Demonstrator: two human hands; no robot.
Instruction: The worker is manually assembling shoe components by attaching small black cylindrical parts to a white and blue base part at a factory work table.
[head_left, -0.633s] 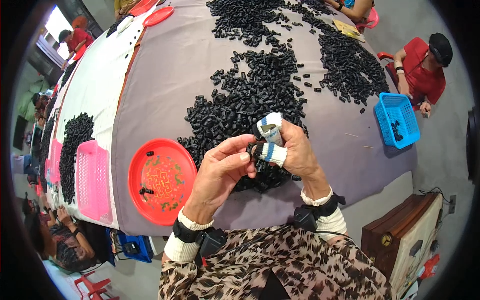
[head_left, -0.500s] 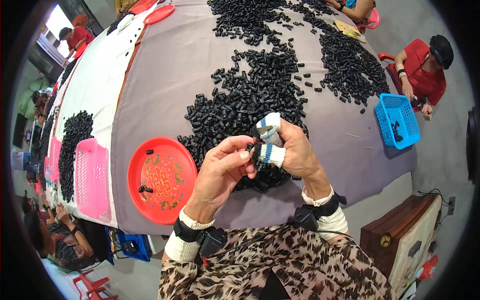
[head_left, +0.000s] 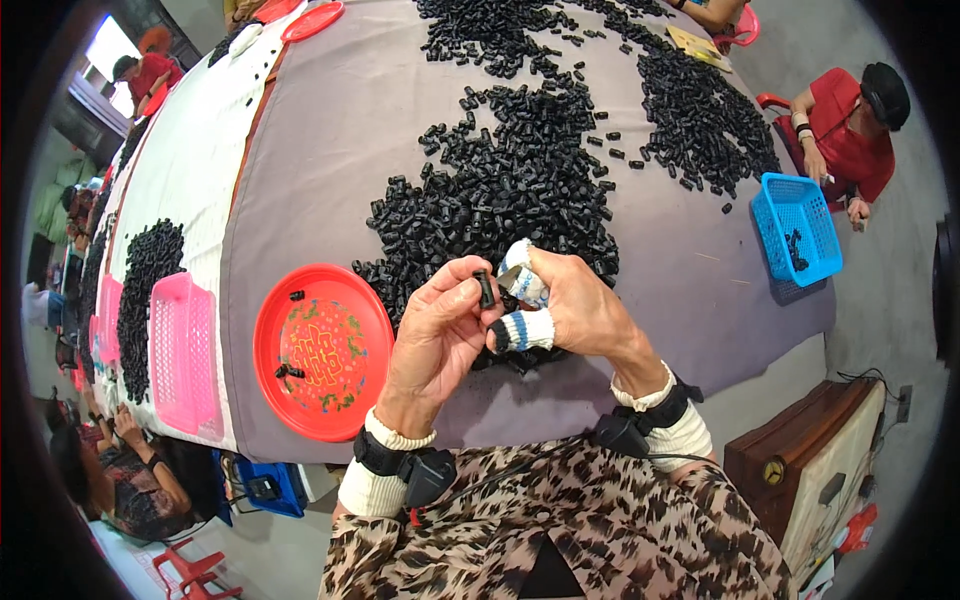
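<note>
Head view: my left hand (head_left: pixel 432 335) pinches a small black part (head_left: pixel 486 289) nearly upright, probably leaving its end exposed. My right hand (head_left: pixel 592 308) curls beside it, finger covers (head_left: pixel 532 330) likely guarding skin; I can't tell what it grips. Black heap (head_left: pixel 500 190) beyond, red plate (head_left: pixel 275 385) leftward, both handily near.

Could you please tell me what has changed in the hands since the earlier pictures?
The right hand's wrapped digit nearer the body has swung toward the wearer, away from the left hand's fingertips. The small black piece pinched in the left hand now shows more fully. The red plate and the black pile look unchanged.
</note>
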